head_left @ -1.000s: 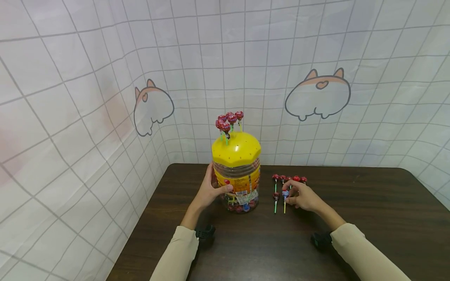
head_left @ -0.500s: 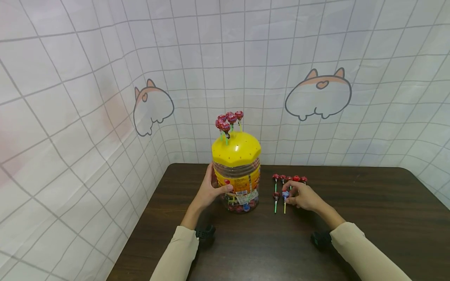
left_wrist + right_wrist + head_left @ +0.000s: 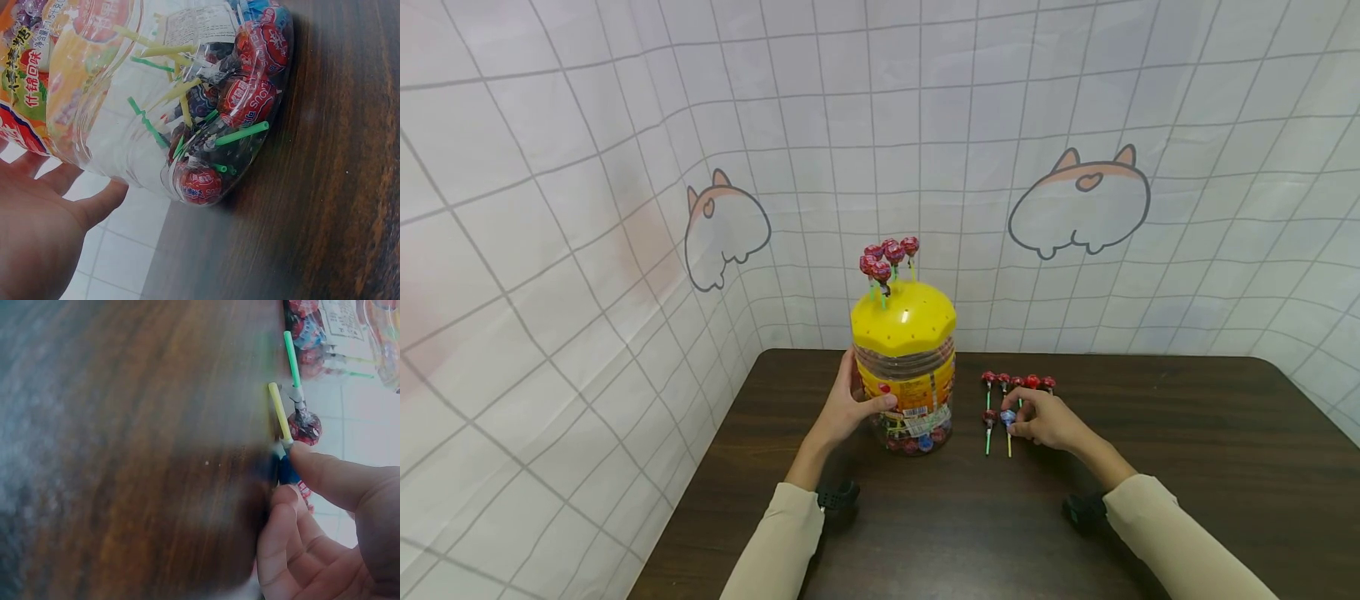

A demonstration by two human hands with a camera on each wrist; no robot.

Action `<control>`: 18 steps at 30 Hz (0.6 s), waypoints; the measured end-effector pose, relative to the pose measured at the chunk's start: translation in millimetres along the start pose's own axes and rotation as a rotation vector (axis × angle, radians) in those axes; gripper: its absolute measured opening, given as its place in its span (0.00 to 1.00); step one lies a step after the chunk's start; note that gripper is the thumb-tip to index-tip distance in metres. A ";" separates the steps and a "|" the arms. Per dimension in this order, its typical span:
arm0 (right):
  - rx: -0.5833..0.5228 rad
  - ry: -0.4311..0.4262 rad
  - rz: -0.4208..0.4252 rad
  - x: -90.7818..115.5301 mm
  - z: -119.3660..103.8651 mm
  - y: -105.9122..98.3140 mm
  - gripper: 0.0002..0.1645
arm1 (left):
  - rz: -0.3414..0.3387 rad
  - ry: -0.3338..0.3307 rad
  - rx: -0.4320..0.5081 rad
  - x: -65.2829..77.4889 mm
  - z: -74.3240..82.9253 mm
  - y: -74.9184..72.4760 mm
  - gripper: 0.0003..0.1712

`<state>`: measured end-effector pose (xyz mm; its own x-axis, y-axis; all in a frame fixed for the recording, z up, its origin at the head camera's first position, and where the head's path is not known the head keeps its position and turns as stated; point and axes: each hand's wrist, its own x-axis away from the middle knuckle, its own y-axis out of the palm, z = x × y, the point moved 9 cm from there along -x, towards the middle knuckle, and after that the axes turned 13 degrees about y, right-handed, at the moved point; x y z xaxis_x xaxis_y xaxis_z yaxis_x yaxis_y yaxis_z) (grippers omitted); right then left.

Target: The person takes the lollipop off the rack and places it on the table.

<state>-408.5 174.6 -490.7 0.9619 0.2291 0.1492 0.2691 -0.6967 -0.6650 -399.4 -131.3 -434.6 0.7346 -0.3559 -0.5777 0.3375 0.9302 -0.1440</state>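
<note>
The right hand [image 3: 1043,419] pinches the blue lollipop [image 3: 1007,417] by its wrapper between thumb and fingers, the yellow stick [image 3: 279,412] jutting free toward the person, just right of a red lollipop [image 3: 989,417]. The left hand [image 3: 847,406] grips the jar [image 3: 906,390] from its left side, thumb across the front.

Bare dark brown wooden table [image 3: 1180,442] leaves passage between the right hand [image 3: 1041,419] and the right edge. Nearer the left edge, a tall clear plastic jar [image 3: 917,390] blocks, red-wrapped round lollipops [image 3: 893,252] jutting above its domed yellow lid [image 3: 913,321].
</note>
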 end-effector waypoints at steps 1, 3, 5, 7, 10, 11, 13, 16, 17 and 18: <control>0.001 0.003 0.001 -0.2 0.2 -0.3 0.16 | 0.001 0.001 -0.001 -0.1 0.2 -0.1 0.57; 0.003 0.009 0.000 -0.6 0.7 -0.8 0.16 | 0.003 0.004 0.001 -0.2 0.3 -0.5 0.57; 0.002 0.012 -0.005 -0.3 0.4 -1.9 0.17 | 0.002 0.008 0.003 -0.2 0.5 -0.7 0.58; 0.005 0.010 -0.012 0.8 -0.9 -4.2 0.18 | 0.001 0.011 0.006 -0.2 1.0 -0.9 0.58; 0.006 0.001 -0.012 4.5 -7.2 -13.1 0.21 | -0.002 0.014 0.010 -0.2 1.0 -0.9 0.57; 0.003 -0.008 -0.015 6.0 -11.1 -17.2 0.22 | -0.003 0.014 0.013 -0.1 1.3 -0.6 0.57; -0.004 -0.037 -0.009 10.6 -24.0 -28.6 0.23 | -0.005 0.014 0.020 0.0 0.9 -0.3 0.57; -0.026 -0.083 0.008 18.5 -52.8 -48.4 0.23 | -0.002 0.012 0.020 0.2 0.2 -0.3 0.56; -0.034 -0.102 0.020 20.9 -64.2 -55.0 0.22 | -0.001 0.010 0.021 0.1 0.3 -0.3 0.56; -0.036 -0.117 0.036 23.8 -76.4 -61.6 0.22 | -0.001 0.011 0.019 0.2 0.0 -0.5 0.57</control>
<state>-398.5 171.0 -390.3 0.9592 0.2802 0.0379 0.2385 -0.7296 -0.6410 -399.5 -131.9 -434.7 0.7280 -0.3554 -0.5863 0.3492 0.9281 -0.1290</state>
